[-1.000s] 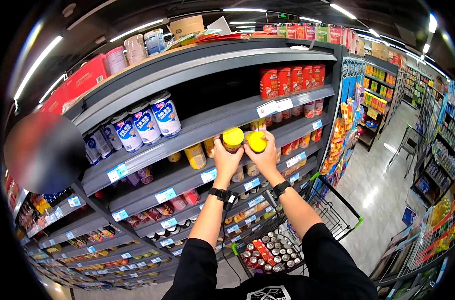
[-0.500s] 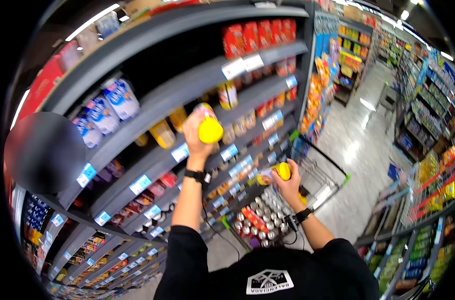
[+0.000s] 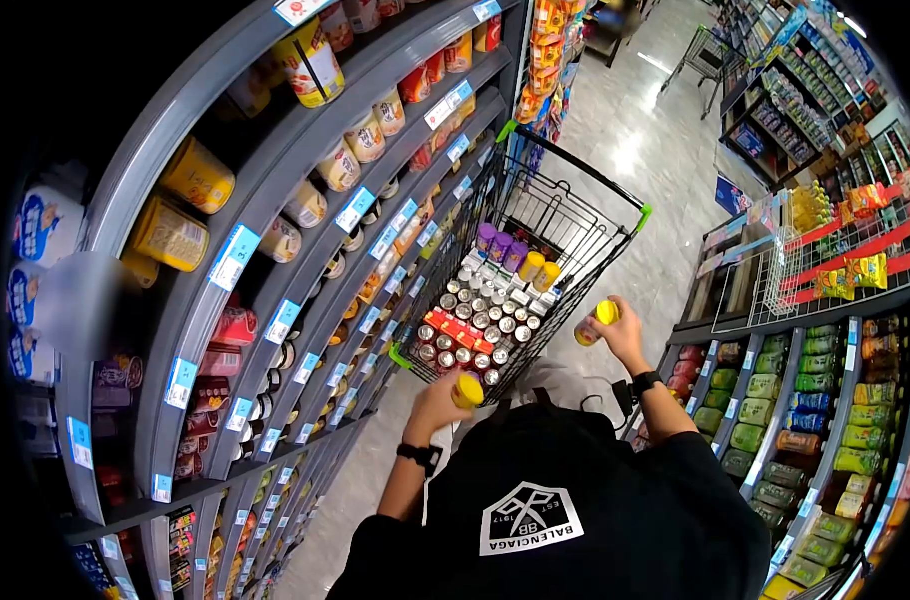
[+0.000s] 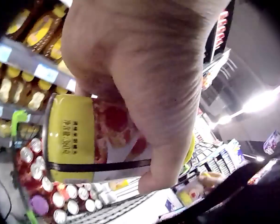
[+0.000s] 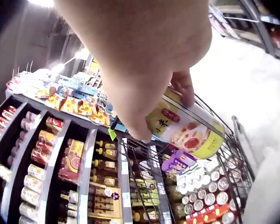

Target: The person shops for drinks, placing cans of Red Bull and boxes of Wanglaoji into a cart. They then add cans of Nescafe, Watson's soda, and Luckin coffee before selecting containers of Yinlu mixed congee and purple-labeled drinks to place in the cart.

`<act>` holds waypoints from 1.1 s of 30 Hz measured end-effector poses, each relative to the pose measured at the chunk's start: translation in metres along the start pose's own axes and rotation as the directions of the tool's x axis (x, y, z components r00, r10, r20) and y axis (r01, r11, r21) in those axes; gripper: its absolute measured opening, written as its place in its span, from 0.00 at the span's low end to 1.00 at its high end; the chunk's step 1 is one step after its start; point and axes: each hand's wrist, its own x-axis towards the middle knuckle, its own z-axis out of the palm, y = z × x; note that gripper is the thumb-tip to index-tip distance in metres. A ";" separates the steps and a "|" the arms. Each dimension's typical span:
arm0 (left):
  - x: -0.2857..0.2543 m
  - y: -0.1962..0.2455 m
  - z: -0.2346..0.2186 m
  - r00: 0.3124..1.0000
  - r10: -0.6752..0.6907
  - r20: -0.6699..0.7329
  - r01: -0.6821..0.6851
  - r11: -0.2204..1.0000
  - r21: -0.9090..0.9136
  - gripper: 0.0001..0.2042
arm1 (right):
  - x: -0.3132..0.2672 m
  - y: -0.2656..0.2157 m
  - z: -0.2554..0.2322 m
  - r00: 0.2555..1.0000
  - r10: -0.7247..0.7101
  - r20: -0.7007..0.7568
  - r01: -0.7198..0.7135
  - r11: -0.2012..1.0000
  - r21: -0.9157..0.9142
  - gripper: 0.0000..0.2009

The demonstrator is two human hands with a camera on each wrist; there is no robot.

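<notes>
My left hand grips a can with a yellow lid at the near left corner of the shopping cart. Close up in the left wrist view, that can has a yellow label, a food picture and a dark band around it. Across from it, my right hand holds a similar yellow-lidded can, tilted, just right of the cart. Fingers and thumb wrap its body in the right wrist view, where a bowl picture shows on the label.
Inside the cart stand silver-topped cans with a red pack, purple-topped cans and yellow-topped cans. Shelves of cans line the left; racks of bottles line the right. The aisle floor runs ahead.
Both hands have come down from the left shelf to the cart, each with a can; the right left first. My view has turned right and downward. One similar can stays on the shelf.
</notes>
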 end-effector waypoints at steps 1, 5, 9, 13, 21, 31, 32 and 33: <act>-0.010 0.001 0.008 0.991 -0.116 0.065 0.112 0.992 0.057 0.31 | 0.011 -0.005 0.006 0.999 0.025 0.023 -0.025 0.999 0.020 0.33; -0.047 -0.028 0.036 0.860 -0.468 0.204 0.470 0.882 0.045 0.36 | 0.064 0.006 0.080 0.988 0.148 -0.042 -0.138 0.973 0.183 0.36; -0.068 -0.045 0.050 0.723 -0.675 0.145 0.678 0.734 0.041 0.41 | 0.126 0.034 0.196 0.896 0.427 0.120 -0.435 0.794 0.425 0.36; -0.084 -0.061 0.087 0.645 -0.751 0.142 0.742 0.570 -0.354 0.36 | 0.165 0.047 0.312 0.854 0.516 0.069 -0.519 0.829 0.208 0.30; 0.036 0.063 0.104 0.312 -0.946 0.085 0.939 0.293 -0.177 0.42 | 0.213 0.013 0.417 0.691 0.664 0.285 -0.718 0.674 0.172 0.35; 0.090 0.068 0.102 0.419 -0.907 0.037 0.876 0.393 -0.278 0.41 | 0.160 0.073 0.392 0.621 0.100 0.777 -0.715 0.479 0.510 0.29; 0.093 0.069 0.101 0.421 -0.907 0.034 0.875 0.396 -0.278 0.41 | 0.160 0.068 0.366 0.390 -0.020 0.921 -0.823 0.442 0.358 0.31; 0.100 0.069 0.097 0.437 -0.900 -0.003 0.865 0.421 -0.274 0.41 | 0.155 0.058 0.349 0.321 -0.115 0.940 -0.706 0.632 0.318 0.30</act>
